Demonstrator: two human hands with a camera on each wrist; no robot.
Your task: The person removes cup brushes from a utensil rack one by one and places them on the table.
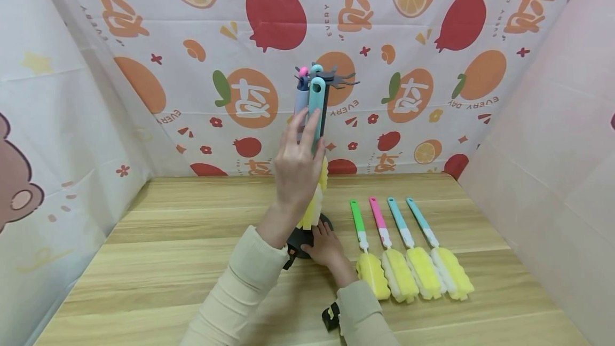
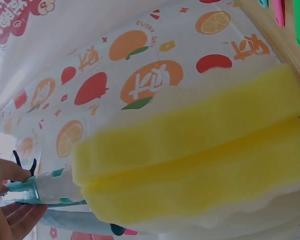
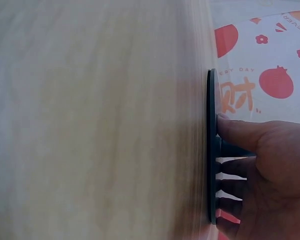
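A dark stand has a hook rack (image 1: 338, 78) at its top and a round base (image 1: 299, 239) on the table. My left hand (image 1: 299, 167) holds a teal-handled sponge brush (image 1: 316, 101) up by the hooks. Its yellow and white sponge head (image 2: 190, 150) hangs down and fills much of the left wrist view. Beside it, other brushes with pink and teal tips (image 1: 304, 71) hang from the rack, partly hidden by my hand. My right hand (image 1: 329, 247) rests spread on the base, fingertips pressing its top (image 3: 213, 100). Whether the held brush's loop is on a hook, I cannot tell.
To the right lie several sponge brushes in a row: a green-handled one (image 1: 372, 276), a pink-handled one (image 1: 400, 276) and teal-handled ones (image 1: 424, 274). The wooden table (image 1: 192, 260) meets a fruit-printed cloth (image 1: 202, 89) behind and pale cloths at both sides.
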